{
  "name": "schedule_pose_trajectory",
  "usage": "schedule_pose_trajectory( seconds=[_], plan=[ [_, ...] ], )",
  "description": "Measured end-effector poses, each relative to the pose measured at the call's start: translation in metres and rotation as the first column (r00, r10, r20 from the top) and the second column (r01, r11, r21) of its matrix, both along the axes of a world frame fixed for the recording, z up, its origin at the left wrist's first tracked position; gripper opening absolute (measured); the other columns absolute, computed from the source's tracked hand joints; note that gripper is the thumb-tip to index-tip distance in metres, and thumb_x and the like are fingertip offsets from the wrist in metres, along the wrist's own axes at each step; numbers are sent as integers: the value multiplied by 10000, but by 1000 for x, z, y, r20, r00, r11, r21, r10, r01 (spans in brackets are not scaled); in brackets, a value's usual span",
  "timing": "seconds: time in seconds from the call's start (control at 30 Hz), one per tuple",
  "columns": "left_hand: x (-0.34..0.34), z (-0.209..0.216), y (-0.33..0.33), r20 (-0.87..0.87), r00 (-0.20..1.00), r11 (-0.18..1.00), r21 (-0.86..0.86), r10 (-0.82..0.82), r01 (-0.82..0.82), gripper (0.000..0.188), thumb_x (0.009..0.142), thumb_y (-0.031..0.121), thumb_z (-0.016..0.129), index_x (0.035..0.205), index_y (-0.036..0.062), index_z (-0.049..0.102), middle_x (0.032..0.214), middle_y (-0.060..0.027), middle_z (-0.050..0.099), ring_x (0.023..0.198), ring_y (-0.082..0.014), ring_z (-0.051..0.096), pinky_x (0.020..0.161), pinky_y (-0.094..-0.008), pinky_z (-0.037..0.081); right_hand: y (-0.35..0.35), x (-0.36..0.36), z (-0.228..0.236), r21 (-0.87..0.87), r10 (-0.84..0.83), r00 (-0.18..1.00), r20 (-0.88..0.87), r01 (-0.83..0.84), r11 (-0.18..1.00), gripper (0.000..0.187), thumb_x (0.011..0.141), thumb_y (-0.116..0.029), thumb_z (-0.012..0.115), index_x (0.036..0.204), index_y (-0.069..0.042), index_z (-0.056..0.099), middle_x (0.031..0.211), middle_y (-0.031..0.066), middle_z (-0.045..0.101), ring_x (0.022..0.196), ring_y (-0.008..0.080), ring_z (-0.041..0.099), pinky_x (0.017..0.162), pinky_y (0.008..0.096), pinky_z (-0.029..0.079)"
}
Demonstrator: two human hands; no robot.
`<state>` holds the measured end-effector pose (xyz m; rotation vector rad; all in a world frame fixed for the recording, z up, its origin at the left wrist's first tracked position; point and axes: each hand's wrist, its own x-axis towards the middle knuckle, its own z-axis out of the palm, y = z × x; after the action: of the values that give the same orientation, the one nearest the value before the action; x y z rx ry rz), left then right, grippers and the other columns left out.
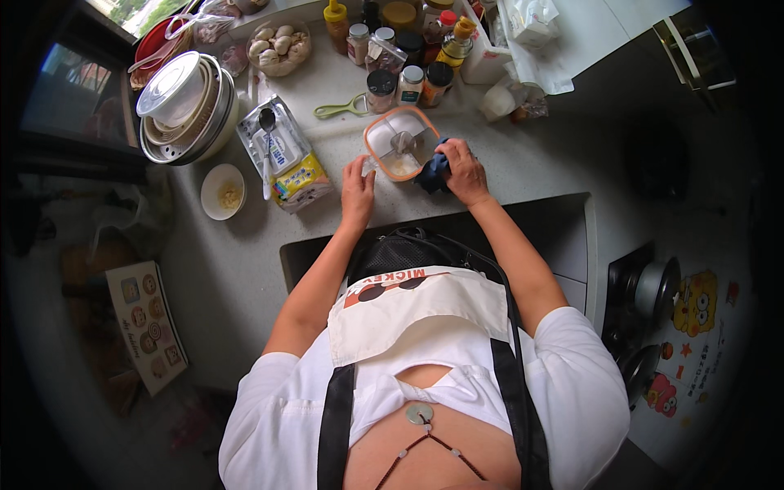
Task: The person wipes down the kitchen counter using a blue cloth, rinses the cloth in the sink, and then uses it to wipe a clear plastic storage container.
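Observation:
A clear food box with an orange rim (377, 119) and inner dividers stands on the counter in front of me. White contents fill some compartments, and a clear scoop (402, 142) rests inside. Around its lower left side curl the fingers of my left hand (357, 193); their exact contact is partly hidden. My right hand (464, 173) grips a dark blue cloth (434, 170), pressed to the box's right edge. Left of my left hand lies a silver and yellow packet (299, 173) with a spoon (267, 155) on it.
A small white bowl (222, 193) with pale minced bits and stacked colanders (184, 106) stand at the left. Behind the box are a green peeler (341, 108), seasoning jars (381, 88) and a bowl of garlic bulbs (280, 47). The sink (555, 237) opens between me and the counter.

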<state>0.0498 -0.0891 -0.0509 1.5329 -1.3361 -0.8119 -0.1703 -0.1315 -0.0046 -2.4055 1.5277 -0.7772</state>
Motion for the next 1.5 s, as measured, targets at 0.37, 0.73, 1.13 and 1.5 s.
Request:
schedule_pose_trajectory(
  seconds=[0.37, 0.73, 1.13, 1.5],
  plan=[
    [-1, -3, 1, 22, 1000, 1000, 0, 16, -16, 345, 829, 59, 527, 1164, 95, 457, 1056, -125, 459, 733, -216, 554, 696, -320, 453, -43, -64, 9, 380, -438, 870, 227, 335, 862, 482, 685, -371, 697, 1019, -61, 539, 894, 167, 615, 825, 345, 581, 703, 381, 454],
    [-2, -1, 0, 10, 1000, 1000, 13, 7, -7, 335, 836, 83, 527, 1163, 92, 456, 1050, -123, 461, 720, -208, 551, 688, -319, 451, -54, -88, 45, 800, -315, 936, 161, 63, 596, 241, 718, -143, 682, 922, -36, 610, 839, 95, 603, 733, 131, 589, 609, 272, 468],
    [0, -3, 1, 37, 999, 1000, 6, 15, -15, 355, 822, 88, 544, 1165, 101, 452, 1029, -119, 471, 675, -205, 540, 667, -322, 448, -59, -70, 67, 334, -341, 667, 663, 144, 931, 221, 873, -211, 545, 899, 8, 522, 747, -1, 546, 692, 47, 486, 630, 197, 413],
    [4, 3, 0, 81, 997, 1000, 22, -7, 5, 371, 801, 65, 572, 1158, 89, 476, 1007, -114, 517, 663, -186, 543, 633, -298, 456, 9, 44, 33, 352, 269, 922, 278, -358, 865, 340, 749, -84, 585, 1086, -75, 543, 1053, 112, 572, 927, 272, 554, 819, 346, 431]
  ],
)
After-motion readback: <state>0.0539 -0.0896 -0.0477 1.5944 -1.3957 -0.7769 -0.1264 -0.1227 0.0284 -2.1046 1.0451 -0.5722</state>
